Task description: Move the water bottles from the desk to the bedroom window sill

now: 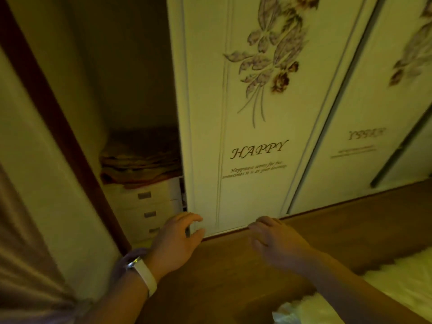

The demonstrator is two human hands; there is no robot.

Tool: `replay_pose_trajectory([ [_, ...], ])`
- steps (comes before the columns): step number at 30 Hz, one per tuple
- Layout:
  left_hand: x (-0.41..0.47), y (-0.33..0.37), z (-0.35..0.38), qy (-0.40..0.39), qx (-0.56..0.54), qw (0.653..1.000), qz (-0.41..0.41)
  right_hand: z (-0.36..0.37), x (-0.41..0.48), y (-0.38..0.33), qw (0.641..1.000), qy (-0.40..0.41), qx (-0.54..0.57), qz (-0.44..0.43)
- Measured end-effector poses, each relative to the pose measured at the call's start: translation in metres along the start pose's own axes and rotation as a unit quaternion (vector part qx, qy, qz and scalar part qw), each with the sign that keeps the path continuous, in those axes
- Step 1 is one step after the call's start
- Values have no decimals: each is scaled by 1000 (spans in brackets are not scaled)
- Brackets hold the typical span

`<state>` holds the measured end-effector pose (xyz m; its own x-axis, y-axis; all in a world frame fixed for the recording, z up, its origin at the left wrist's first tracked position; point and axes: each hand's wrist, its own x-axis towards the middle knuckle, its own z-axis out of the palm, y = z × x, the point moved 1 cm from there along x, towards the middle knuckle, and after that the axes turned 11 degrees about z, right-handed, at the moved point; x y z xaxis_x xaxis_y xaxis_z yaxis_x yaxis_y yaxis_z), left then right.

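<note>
Curtain [25, 242]: pleated brownish cloth at the far left edge, well left of the HAPPY door.
Frame [49, 108]: a dark wooden strip running down at a slant, left of the HAPPY door, bordering the open wardrobe bay.
Folded cloths [140, 155]: a brown stack inside the open bay, just left of the HAPPY door's edge, lying on top of the drawers.
Drawers [149, 206]: a pale unit with three small handles, under the cloths and just left of the door's lower edge.
Wristband [146, 275]: a white strap on the left wrist, below and left of the door.
Left hand [177, 239]: at the door's lower left corner, fingers loosely curled with the thumb spread apart, holding nothing; whether the thumb touches the door edge cannot be told.
HAPPY door [257, 108]: a cream sliding wardrobe panel with a raised flower motif above the word HAPPY and smaller blurred lettering beneath.
Right hand [278, 244]: before the door's lower right corner, back upward, fingers relaxed and bent down, blurred, empty.
Second door [374, 101]: a like panel just right of the HAPPY door.
Floor [350, 218]: brown wood below both doors.
Rug [392, 288]: white and fluffy, lower right of the HAPPY door.
Water bottles: their place cannot be told from this view.
</note>
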<state>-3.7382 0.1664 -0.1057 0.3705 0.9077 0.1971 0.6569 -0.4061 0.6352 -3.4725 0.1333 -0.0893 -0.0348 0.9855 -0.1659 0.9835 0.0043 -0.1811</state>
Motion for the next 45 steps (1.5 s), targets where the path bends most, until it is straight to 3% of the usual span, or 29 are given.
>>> replay_pose_trajectory([
  [11,167,39,43,-69,-3,990,121,-36,61,103,987,39,68,139],
  [21,336,112,117,-114,9,976,183,-69,151,235,972,65,117,191],
  [30,456,181,199,-177,25,947,267,-120,169,354,947,99,131,277],
  [38,558,209,291,-245,1,912,330,-110,206,432,909,83,134,386],
  [45,669,244,364,-320,16,856,406,-128,265,502,861,78,130,486],
])
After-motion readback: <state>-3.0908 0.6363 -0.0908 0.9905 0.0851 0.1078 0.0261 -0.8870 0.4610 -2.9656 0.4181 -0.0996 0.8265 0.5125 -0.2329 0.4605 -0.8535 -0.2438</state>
